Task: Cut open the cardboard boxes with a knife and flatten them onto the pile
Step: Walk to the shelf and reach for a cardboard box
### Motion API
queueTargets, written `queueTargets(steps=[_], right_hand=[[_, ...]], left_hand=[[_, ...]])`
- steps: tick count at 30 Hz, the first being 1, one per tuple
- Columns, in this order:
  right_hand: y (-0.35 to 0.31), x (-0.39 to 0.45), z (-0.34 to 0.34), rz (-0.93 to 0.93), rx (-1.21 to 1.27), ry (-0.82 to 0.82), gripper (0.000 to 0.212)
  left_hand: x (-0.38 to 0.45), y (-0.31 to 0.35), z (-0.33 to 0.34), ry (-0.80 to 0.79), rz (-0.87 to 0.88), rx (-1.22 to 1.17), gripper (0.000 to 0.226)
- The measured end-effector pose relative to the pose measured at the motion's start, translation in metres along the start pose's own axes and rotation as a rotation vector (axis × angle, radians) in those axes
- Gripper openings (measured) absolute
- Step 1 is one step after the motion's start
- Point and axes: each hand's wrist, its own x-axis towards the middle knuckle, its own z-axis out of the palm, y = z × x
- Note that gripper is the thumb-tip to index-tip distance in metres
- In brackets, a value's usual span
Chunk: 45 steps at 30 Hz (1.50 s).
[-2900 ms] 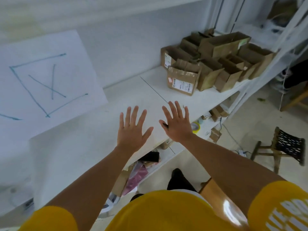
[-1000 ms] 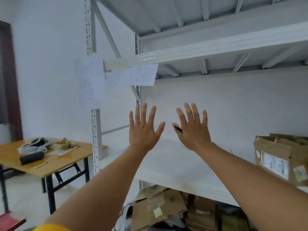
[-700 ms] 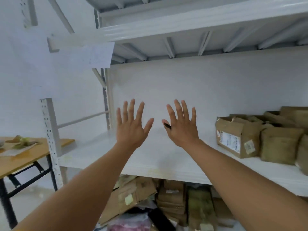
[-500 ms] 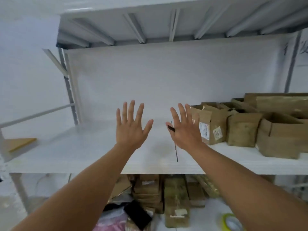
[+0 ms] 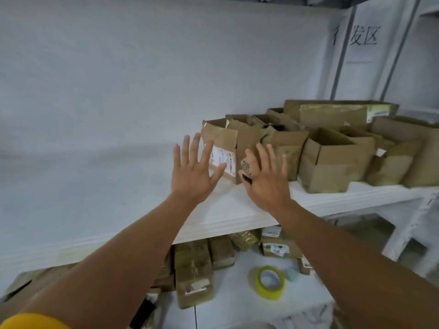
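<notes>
Both my hands are raised side by side with their backs to me, in front of a white shelf (image 5: pixel 114 210). My left hand (image 5: pixel 192 176) has its fingers spread straight and holds nothing. My right hand (image 5: pixel 267 184) also spreads its fingers, while its thumb pinches a small dark knife (image 5: pixel 247 179) against the palm; only the tip shows. Just behind the hands stands a brown cardboard box with a white label (image 5: pixel 223 148). Several more cardboard boxes (image 5: pixel 330 160), some with open tops, crowd the shelf to its right.
On the lower shelf lie flat brown cardboard packs (image 5: pixel 193 269) and a yellow-green roll of tape (image 5: pixel 270 282). A white back wall closes the shelf. A grey upright post (image 5: pixel 408 233) stands at the right end. The shelf's left half is bare.
My view has swung right and down along the shelf, bringing the cardboard boxes right behind my hands. Both hands keep the same spread pose, the knife still under my right thumb.
</notes>
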Motion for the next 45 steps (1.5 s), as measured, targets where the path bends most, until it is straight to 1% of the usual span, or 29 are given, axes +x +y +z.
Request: queueTargets(steps=[4, 8, 10, 13, 18, 21, 23, 26, 28, 31, 34, 38, 41, 42, 43, 45], right_hand=[[0.013, -0.002, 0.007, 0.013, -0.036, 0.005, 0.061], [0.017, 0.0, 0.006, -0.015, -0.062, 0.039, 0.062], [0.018, 0.0, 0.004, -0.022, -0.079, 0.049, 0.063], [0.018, 0.0, 0.0, -0.021, -0.096, 0.061, 0.063], [0.011, -0.001, -0.004, -0.024, -0.096, 0.048, 0.061], [0.001, 0.0, -0.006, -0.041, -0.102, 0.027, 0.061], [-0.011, 0.001, -0.007, -0.048, -0.104, 0.025, 0.062], [-0.03, 0.004, -0.009, -0.036, -0.069, 0.025, 0.06], [-0.043, 0.006, -0.008, -0.005, -0.034, -0.009, 0.062], [-0.064, 0.01, -0.004, 0.008, -0.008, -0.053, 0.068], [-0.09, 0.017, 0.002, -0.028, 0.078, -0.073, 0.066], [-0.125, 0.031, 0.016, -0.116, 0.173, -0.09, 0.063], [-0.144, 0.045, 0.026, -0.214, 0.254, -0.115, 0.063], [-0.148, 0.05, 0.029, -0.242, 0.302, -0.127, 0.063], [-0.15, 0.055, 0.031, -0.264, 0.353, -0.135, 0.063], [-0.151, 0.062, 0.037, -0.288, 0.434, -0.141, 0.063]], left_hand=[[0.028, 0.011, 0.009, -0.002, 0.074, -0.081, 0.079], [0.057, 0.027, 0.008, 0.038, 0.15, -0.185, 0.084], [0.07, 0.033, 0.008, 0.022, 0.187, -0.181, 0.084], [0.081, 0.036, 0.01, -0.011, 0.212, -0.139, 0.08], [0.076, 0.021, 0.007, 0.06, 0.157, -0.237, 0.062], [0.064, 0.001, -0.001, 0.114, 0.149, -0.253, 0.05], [0.053, -0.015, -0.006, 0.137, 0.114, -0.284, 0.044], [0.037, -0.041, -0.016, 0.107, 0.043, -0.307, 0.036], [0.024, -0.062, -0.023, 0.057, 0.016, -0.326, 0.03], [0.003, -0.103, -0.032, -0.043, -0.01, -0.327, 0.03], [-0.017, -0.149, -0.039, -0.1, -0.068, -0.345, 0.032], [-0.036, -0.209, -0.038, -0.153, -0.171, -0.225, 0.042], [-0.052, -0.234, -0.04, -0.127, -0.301, -0.235, 0.052], [-0.055, -0.238, -0.042, -0.096, -0.319, -0.231, 0.055], [-0.058, -0.239, -0.043, -0.042, -0.309, -0.212, 0.057], [-0.06, -0.237, -0.047, 0.117, -0.206, -0.134, 0.054]])
